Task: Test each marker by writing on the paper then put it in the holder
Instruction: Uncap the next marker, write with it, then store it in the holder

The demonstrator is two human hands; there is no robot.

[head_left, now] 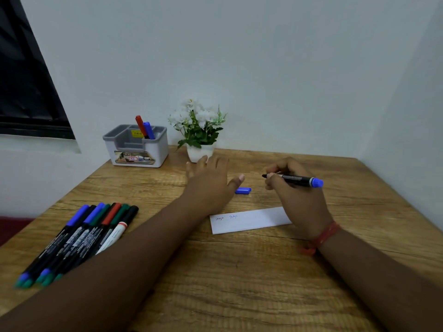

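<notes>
Right hand (pixel 297 188): fingers curled round uncapped blue marker (pixel 293 180), tip pointing left, held above table (pixel 239 271). Left hand (pixel 208 185): fingers spread, holding nothing, hovering just left of loose blue cap (pixel 242 190). Cap lies on table between hands. Paper strip (pixel 249 221) near side of hands, two scribbles at left end. Marker row (pixel 79 238) near left. Holder (pixel 137 147) far left, red and blue markers inside. Flower pot (pixel 199 152) right of holder.

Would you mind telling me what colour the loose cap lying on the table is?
Blue; the cap shows in the head view, between the two hands.
</notes>
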